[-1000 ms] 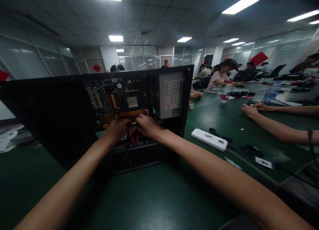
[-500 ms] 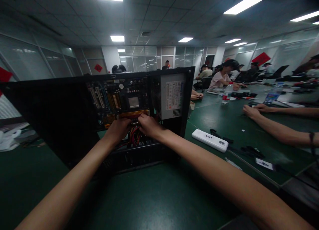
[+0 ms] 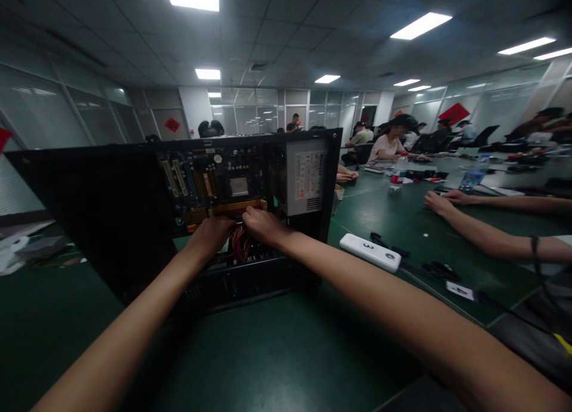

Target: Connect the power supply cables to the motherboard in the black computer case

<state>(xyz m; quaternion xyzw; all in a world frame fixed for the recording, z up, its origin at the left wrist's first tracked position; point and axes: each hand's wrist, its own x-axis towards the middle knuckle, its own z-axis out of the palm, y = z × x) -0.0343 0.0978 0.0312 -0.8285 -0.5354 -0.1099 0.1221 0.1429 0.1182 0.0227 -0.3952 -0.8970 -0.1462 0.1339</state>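
An open black computer case (image 3: 98, 203) stands on the green table in front of me. Inside it are a motherboard (image 3: 214, 180) and, at the right, a silver power supply (image 3: 308, 177). My left hand (image 3: 209, 239) and my right hand (image 3: 266, 226) reach in side by side, fingers closed, at the long yellow-orange memory slots (image 3: 241, 207) along the board's lower edge. Whatever the fingertips grip or press is hidden behind the hands. A bundle of red, yellow and black wires (image 3: 240, 245) hangs just below and between them.
Right of the case lies a white oblong device (image 3: 370, 252) marked 3, near black cables (image 3: 440, 271). Another person's forearms (image 3: 491, 221) rest on the table further right. Water bottles (image 3: 397, 175) stand behind. Left of the case are a grey box (image 3: 42, 247) and white plastic (image 3: 13, 251).
My view has turned slightly up and to the right, so the surroundings sit lower and further left. Both hands stay at the memory slots, fingers still closed.
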